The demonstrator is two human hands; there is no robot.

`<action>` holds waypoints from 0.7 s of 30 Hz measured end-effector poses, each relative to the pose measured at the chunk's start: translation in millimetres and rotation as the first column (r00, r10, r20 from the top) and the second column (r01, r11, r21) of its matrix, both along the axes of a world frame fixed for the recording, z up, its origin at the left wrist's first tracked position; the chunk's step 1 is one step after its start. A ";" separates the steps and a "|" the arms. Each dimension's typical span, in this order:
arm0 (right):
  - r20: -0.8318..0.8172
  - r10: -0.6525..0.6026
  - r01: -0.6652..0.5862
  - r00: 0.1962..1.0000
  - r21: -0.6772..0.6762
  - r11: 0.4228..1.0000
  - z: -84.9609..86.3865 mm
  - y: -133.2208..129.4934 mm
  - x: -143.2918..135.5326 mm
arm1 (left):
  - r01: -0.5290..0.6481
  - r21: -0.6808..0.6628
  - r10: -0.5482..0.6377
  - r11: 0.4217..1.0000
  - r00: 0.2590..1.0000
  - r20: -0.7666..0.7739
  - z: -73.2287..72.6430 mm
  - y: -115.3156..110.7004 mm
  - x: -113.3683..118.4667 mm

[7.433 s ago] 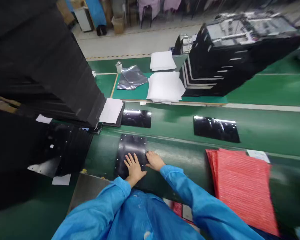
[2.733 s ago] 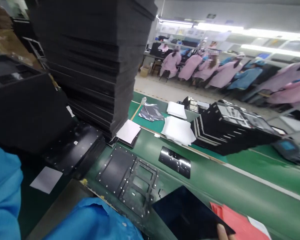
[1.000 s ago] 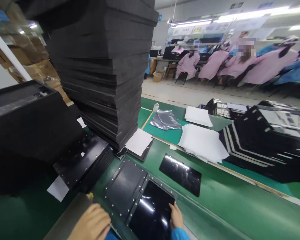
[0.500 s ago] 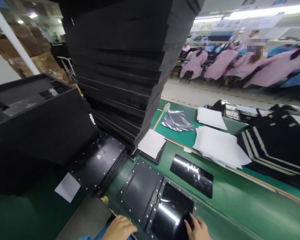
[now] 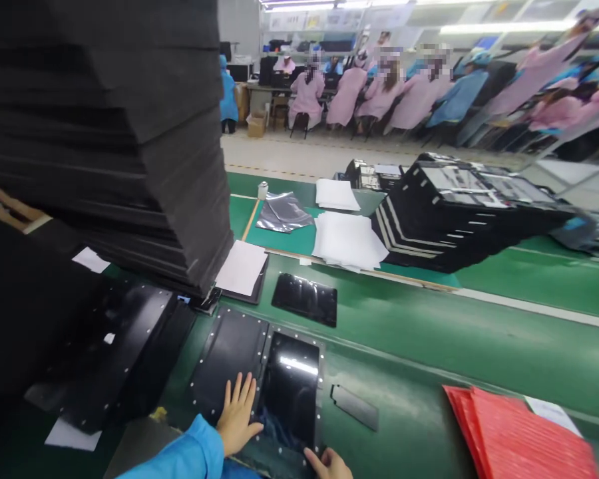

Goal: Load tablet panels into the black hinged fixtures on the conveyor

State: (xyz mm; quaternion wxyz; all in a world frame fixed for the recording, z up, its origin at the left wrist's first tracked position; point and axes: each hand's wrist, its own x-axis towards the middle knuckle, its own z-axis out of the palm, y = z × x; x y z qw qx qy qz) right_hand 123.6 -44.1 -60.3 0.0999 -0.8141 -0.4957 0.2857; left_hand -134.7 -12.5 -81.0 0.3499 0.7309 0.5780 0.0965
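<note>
1. The glossy panel (image 5: 292,386) is lying inside the studded frame (image 5: 321,364), so placing it is looking done, or very nearly.
2. Over at ten o'clock from it, the flat leaf (image 5: 235,349) is lying open, not yet covering the panel: we're seemingly standing midway.
3. The left hand (image 5: 237,416), at eight o'clock, is pressing flat, its fingers spreading apart and clamping nothing.
4. Now five o'clock: the right hand (image 5: 329,466) is touching the near corner; whether its grip is closing there, I cannot tell.
5. At twelve o'clock, a second panel (image 5: 304,299) is lying on the bench (image 5: 399,313), outside the frame.
</note>
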 end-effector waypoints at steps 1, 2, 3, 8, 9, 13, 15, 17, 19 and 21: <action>0.023 0.046 -0.045 0.999 -0.043 0.998 4.3 2.9 -0.3 | -0.009 -0.023 0.009 1.000 1.000 -0.027 3.3 -3.1 1.0; 0.064 0.107 -0.101 0.992 -0.092 0.991 11.2 6.2 -1.5 | -0.017 -0.031 0.015 0.999 0.999 -0.050 7.7 -5.5 1.4; 0.121 0.186 -0.168 0.975 -0.143 0.975 20.8 10.7 -3.4 | -0.024 -0.031 0.022 0.999 0.997 -0.067 13.3 -6.4 1.4; 0.305 0.455 -0.369 0.837 -0.298 0.880 90.6 74.1 -14.7 | -0.141 0.004 0.140 0.990 0.983 -0.117 51.8 38.4 1.4; 0.316 0.445 -0.373 0.838 -0.264 0.890 104.4 94.2 -16.7 | -0.181 0.024 0.182 0.983 0.977 -0.107 60.6 57.0 1.6; 0.237 0.409 -0.373 0.881 -0.185 0.909 140.0 165.9 -21.4 | -0.262 0.047 0.264 0.964 0.964 -0.041 83.9 123.9 4.1; 0.162 0.419 -0.378 0.893 -0.234 0.896 146.5 184.5 -21.1 | -0.266 0.038 0.267 0.963 0.964 -0.017 86.2 139.3 6.6; 0.140 0.421 -0.378 0.896 -0.257 0.889 151.3 191.9 -20.7 | -0.285 0.059 0.285 0.957 0.958 0.003 88.4 145.2 8.3; 0.187 0.441 -0.389 0.878 -0.259 0.884 156.4 193.9 -22.1 | -0.294 0.097 0.295 0.951 0.955 0.008 93.3 149.1 9.1; 0.280 0.471 -0.407 0.836 -0.259 0.876 158.0 192.5 -25.5 | -0.297 0.121 0.301 0.947 0.954 -0.013 97.7 150.7 11.6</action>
